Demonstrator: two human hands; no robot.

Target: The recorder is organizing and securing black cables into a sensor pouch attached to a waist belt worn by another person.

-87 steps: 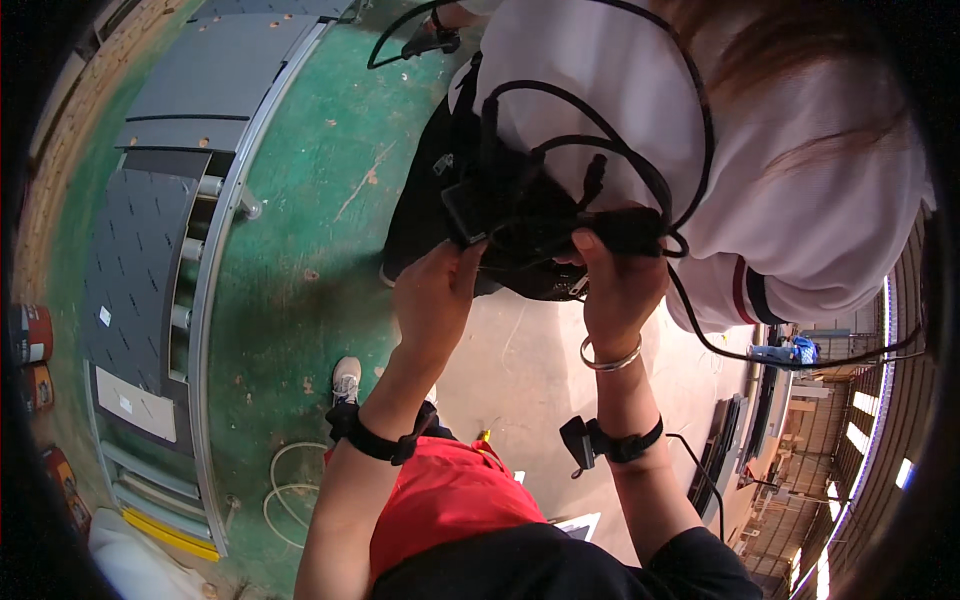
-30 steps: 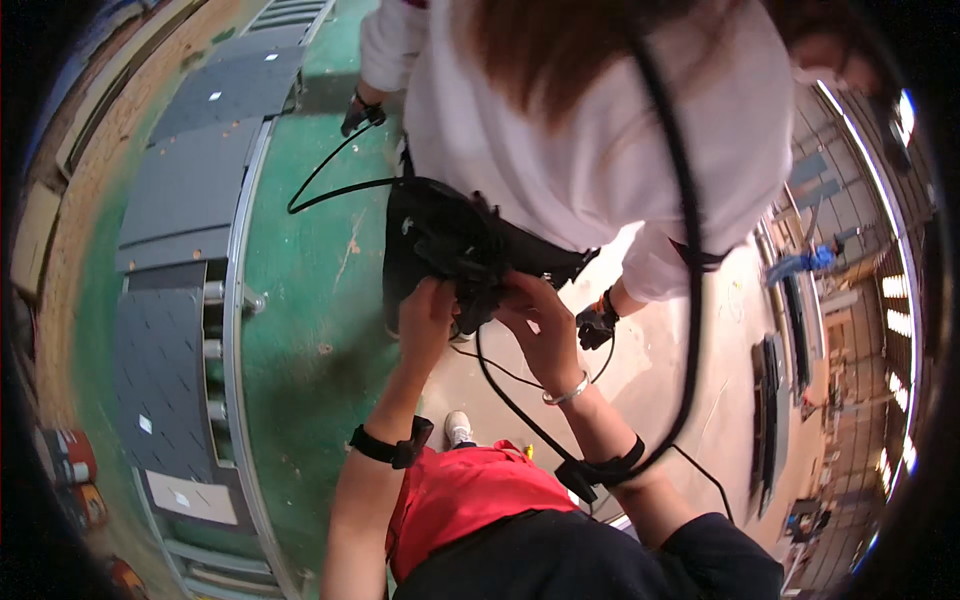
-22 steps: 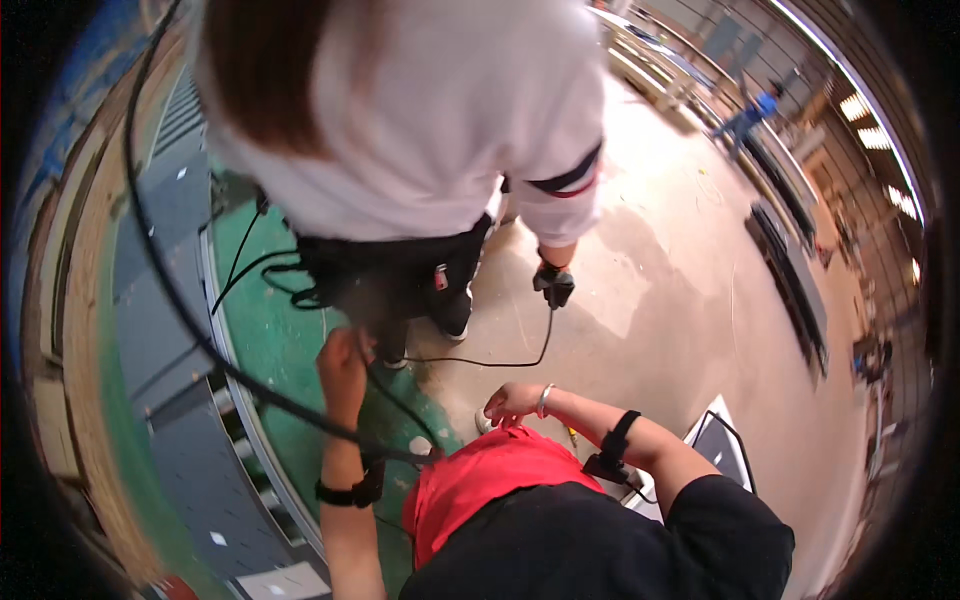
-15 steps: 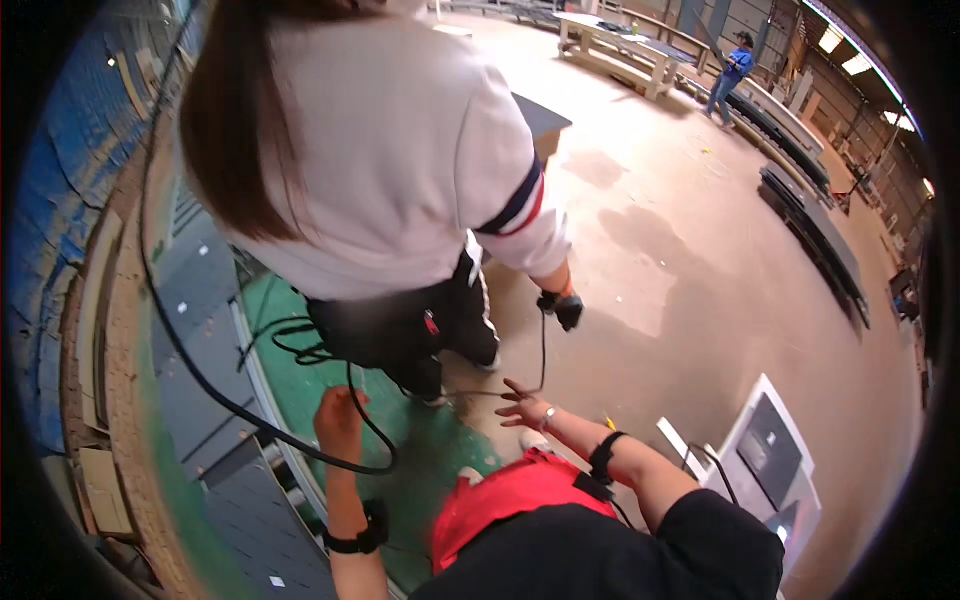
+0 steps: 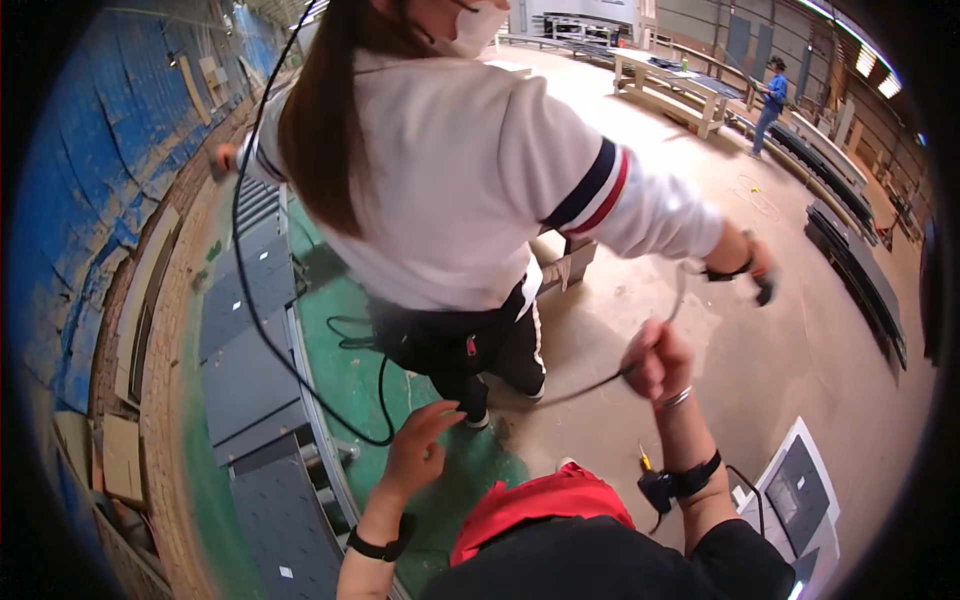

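Observation:
My right hand (image 5: 657,360) is closed round a thin dark cable (image 5: 585,392). One stretch of this cable runs back toward a co-worker's feet, the other rises blurred toward the co-worker's gloved right hand (image 5: 757,270). My left hand (image 5: 418,447) is raised, fingers apart, with nothing in it. Just beyond it a thick black cable (image 5: 270,352) hangs in a long curve and bends up near the co-worker's legs. The co-worker, in a white sweatshirt (image 5: 450,180), stands close in front with back turned and both arms spread.
Grey panels (image 5: 255,395) lie on a roller conveyor along my left. Wooden boards (image 5: 145,300) lean by a blue sheeted wall (image 5: 90,180). At lower right stands a white-framed panel (image 5: 805,490). Dark stacked panels (image 5: 855,275), a workbench (image 5: 670,88) and another person (image 5: 768,105) are farther off.
My right hand has risen rightward and closed on the thin cable. My left hand has moved right, away from the thick cable. The co-worker's arms have spread out and up.

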